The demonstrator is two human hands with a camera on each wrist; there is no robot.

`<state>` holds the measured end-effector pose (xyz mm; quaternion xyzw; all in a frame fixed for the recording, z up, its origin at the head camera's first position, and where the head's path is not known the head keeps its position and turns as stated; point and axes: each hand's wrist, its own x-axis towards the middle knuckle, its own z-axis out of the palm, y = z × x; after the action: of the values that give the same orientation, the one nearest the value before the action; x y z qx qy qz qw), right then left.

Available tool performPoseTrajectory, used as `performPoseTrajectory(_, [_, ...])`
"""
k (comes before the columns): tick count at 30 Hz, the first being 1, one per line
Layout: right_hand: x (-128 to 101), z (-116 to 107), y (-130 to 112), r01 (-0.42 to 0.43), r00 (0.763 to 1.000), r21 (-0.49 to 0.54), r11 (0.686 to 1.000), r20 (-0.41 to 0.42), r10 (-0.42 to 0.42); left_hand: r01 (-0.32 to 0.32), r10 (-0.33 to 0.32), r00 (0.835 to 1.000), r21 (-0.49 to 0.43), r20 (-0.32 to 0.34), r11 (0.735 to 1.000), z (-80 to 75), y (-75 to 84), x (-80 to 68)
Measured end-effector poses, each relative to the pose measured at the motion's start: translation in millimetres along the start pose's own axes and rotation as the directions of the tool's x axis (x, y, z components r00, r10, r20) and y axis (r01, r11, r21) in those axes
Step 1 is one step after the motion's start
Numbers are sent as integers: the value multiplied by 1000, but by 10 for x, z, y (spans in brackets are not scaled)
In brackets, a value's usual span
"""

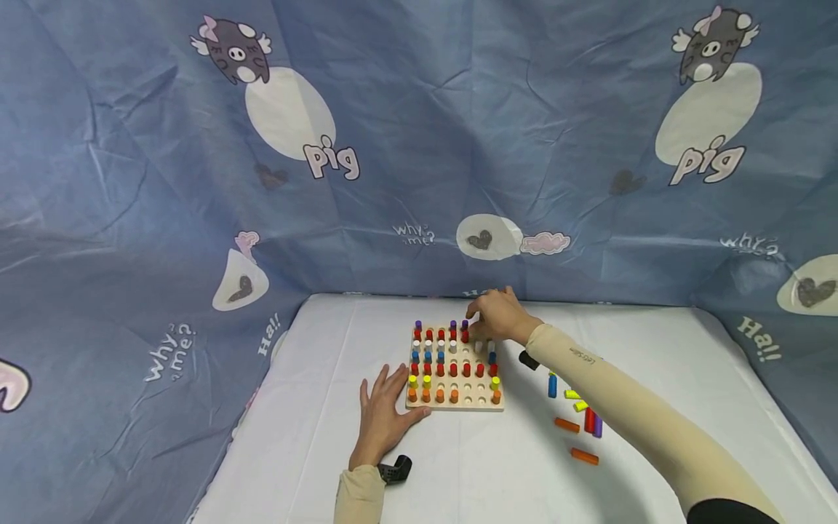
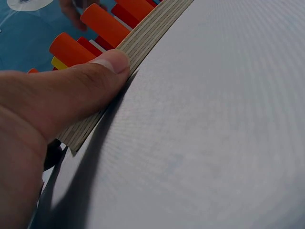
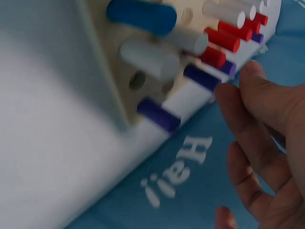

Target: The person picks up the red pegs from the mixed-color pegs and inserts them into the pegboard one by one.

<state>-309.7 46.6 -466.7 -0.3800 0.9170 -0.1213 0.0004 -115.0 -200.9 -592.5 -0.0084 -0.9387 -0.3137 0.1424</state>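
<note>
A wooden pegboard (image 1: 458, 408) stands on the white table, with rows of coloured pegs upright in its holes. My left hand (image 1: 381, 422) lies at the board's near left corner, fingers extended along the left side. In the left wrist view its thumb (image 2: 90, 78) presses on the front edge, close by an orange peg (image 2: 71, 50). Over the far right part of the board is my right hand (image 1: 500, 316). Its thumb and index finger are slightly apart with nothing between them, the index fingertip right by a purple peg (image 3: 202, 78). Another purple peg (image 3: 158, 114) stands near the corner.
Loose pegs lie right of the board: a blue peg (image 1: 553, 386), yellow pegs (image 1: 572, 394), orange pegs (image 1: 585, 456), a red peg (image 1: 590, 420) and a purple peg (image 1: 598, 426), some close under the right sleeve (image 1: 609, 378). A blue printed cloth (image 1: 419, 182) rises behind the table.
</note>
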Motion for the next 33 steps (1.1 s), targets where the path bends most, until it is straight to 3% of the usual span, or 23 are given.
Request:
performPoseTrajectory(7, [-213,-204,256,13,999,-39,999,-43,-15,10,-10,1000,2,8,1000,24,7,10])
performPoseTrajectory(18, [-816,-480,558,9,993,-23,1000,118,-6,28,-27,999,-15,30,1000,33,-9,25])
performPoseTrajectory(24, [-1193,-514,725,65,989,-13,998,137,-62,33,-33,999,-2,30,999,27,-22,11])
performPoseTrajectory(33, [-1722,-453,840,1,977,48,999,215,-11,19,-19,999,-4,29,1000,19,-17,28])
